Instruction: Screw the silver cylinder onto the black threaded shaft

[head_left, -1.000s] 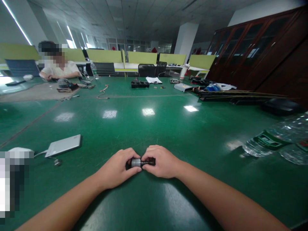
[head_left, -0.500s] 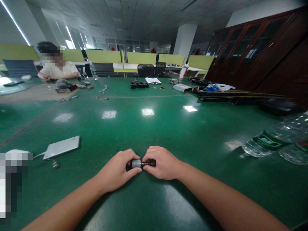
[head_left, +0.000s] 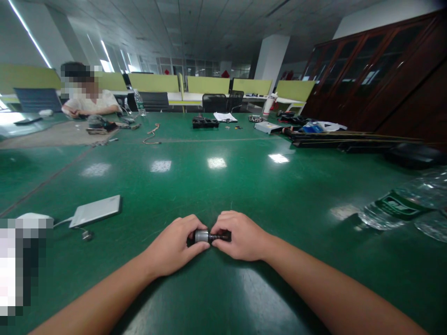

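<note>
Low over the green tabletop, a small silver-and-black cylindrical part [head_left: 201,236] with a thin dark shaft [head_left: 218,237] lies level between my hands. It looks like a small motor, but its kind is not certain. My left hand [head_left: 176,244] is closed around the silver cylinder, thumb on the near side and fingers on the far side. Gripping the dark shaft end from the right is my right hand [head_left: 240,237], its thumb and fingertips pinched close to the cylinder. The fingers partly cover both ends of the part.
On the left lie a silver power bank [head_left: 96,211] and its white cable. Clear plastic bottles [head_left: 398,204] lie at the right. Farther off are a black tray [head_left: 205,123], papers [head_left: 225,118], long dark strips [head_left: 356,139] and a seated person [head_left: 91,102].
The view has turned slightly left, so everything sits a little farther right. Both hands keep their hold on the part, with little visible movement.
</note>
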Demonstrator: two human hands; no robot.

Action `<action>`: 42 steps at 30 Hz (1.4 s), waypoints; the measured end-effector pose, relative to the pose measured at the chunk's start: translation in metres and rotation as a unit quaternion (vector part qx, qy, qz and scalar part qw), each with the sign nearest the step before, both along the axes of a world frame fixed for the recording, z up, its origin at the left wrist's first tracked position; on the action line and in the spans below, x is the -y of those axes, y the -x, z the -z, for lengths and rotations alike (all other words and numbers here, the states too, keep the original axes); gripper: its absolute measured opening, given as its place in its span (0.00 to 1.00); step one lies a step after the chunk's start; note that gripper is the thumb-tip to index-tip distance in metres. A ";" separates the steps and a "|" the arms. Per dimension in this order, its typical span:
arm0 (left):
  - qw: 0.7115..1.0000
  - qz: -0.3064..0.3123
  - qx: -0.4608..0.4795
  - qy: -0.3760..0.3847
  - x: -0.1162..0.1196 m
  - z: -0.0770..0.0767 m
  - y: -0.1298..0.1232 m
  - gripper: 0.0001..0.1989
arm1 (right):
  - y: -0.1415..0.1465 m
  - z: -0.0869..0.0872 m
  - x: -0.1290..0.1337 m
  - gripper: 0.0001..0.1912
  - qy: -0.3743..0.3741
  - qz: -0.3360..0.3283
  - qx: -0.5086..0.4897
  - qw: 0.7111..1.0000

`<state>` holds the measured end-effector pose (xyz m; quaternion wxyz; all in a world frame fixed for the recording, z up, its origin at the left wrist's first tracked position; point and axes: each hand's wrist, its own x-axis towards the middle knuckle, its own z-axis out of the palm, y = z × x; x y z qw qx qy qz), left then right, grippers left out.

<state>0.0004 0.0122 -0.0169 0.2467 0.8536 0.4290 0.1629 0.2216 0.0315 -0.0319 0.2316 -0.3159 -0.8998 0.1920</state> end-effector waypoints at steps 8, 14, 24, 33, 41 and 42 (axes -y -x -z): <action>1.000 0.000 -0.002 0.007 -0.003 0.002 -0.002 0.10 | 0.000 0.003 -0.004 0.04 0.008 0.006 -0.013 1.000; 1.000 0.003 0.002 0.013 -0.006 0.007 -0.004 0.10 | 0.000 0.007 -0.008 0.05 0.014 0.008 -0.037 0.999; 1.000 0.000 0.006 0.004 -0.004 0.005 0.000 0.09 | 0.001 0.006 -0.008 0.05 0.012 0.010 -0.017 1.000; 1.000 -0.007 0.006 0.008 -0.003 0.004 0.006 0.09 | 0.005 0.001 -0.006 0.04 0.026 0.012 -0.021 0.999; 1.000 -0.015 0.006 0.020 -0.006 0.003 0.006 0.09 | -0.008 -0.005 -0.008 0.04 0.049 0.033 0.013 0.998; 1.000 -0.016 0.007 0.022 -0.006 0.004 0.006 0.10 | -0.012 -0.007 -0.009 0.04 0.057 0.032 0.021 0.998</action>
